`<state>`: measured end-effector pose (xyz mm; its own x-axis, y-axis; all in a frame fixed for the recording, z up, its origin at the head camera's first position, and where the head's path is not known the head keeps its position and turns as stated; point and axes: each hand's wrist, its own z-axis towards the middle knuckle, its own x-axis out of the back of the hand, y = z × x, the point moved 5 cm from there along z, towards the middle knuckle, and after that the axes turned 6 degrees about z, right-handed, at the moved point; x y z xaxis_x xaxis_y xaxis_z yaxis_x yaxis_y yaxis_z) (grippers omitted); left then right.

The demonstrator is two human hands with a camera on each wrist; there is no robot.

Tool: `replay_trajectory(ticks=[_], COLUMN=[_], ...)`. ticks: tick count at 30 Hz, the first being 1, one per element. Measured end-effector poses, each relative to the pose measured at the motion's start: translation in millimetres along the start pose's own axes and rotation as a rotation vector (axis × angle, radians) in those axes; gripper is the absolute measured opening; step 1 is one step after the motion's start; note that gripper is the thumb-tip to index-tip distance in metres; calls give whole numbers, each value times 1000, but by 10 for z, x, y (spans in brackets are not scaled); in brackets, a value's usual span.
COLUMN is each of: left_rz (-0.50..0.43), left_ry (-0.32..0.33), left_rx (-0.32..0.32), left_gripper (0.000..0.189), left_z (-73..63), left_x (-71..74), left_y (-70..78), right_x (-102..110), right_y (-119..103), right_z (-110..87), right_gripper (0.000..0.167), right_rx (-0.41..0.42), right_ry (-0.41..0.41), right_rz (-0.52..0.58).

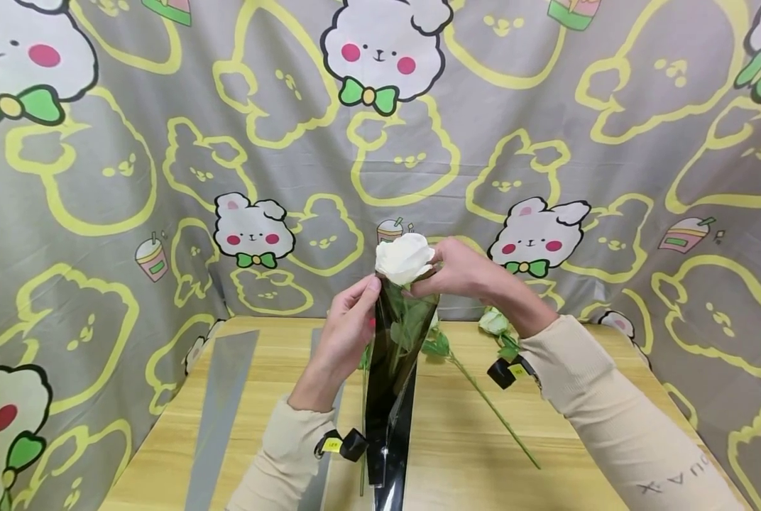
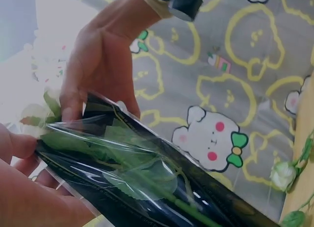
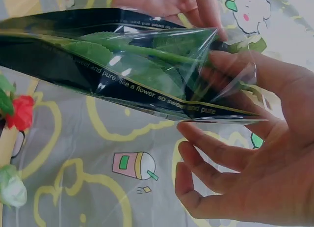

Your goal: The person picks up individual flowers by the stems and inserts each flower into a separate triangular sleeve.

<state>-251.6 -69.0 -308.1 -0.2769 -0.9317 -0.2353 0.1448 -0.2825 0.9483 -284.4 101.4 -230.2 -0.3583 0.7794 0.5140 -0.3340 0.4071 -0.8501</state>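
In the head view a white rose [image 1: 404,259] stands upright, its bloom above the mouth of a black flower sleeve [image 1: 380,397] with a clear front. Through the film its leaves and green stem [image 3: 152,52] show. My left hand [image 1: 348,323] pinches the sleeve's left edge just below the bloom. On the other side my right hand [image 1: 460,270] holds the upper right edge, thumb and forefinger at the film; its other fingers [image 3: 206,197] curl loosely outside in the right wrist view. Gold lettering runs along the sleeve's border.
On the wooden table [image 1: 272,397] lie a pale green-white rose [image 1: 494,321] and a long green stem [image 1: 495,411]. A red flower [image 3: 20,111] shows at the left of the right wrist view. Grey translucent strips [image 1: 221,426] lie at left. Patterned cloth [image 1: 304,163] hangs behind.
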Motion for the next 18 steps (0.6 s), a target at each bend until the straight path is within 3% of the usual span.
replay_trajectory(ticks=[5,10,18], left_rz=[-25,-49,-54], left_ry=[41,54,30], left_rx=[-19,-36,-57], left_gripper=[28,24,24], left_z=[-13,-5,-9], left_x=[80,129,75], left_y=[-32,-27,-12], right_x=[92,174,-7], right_y=[-57,-105,-151], right_z=[-84,-269,-325], right_gripper=[20,12,8], right_rx=[70,180,331], right_ry=[28,145,228], right_rz=[-74,-73,-198])
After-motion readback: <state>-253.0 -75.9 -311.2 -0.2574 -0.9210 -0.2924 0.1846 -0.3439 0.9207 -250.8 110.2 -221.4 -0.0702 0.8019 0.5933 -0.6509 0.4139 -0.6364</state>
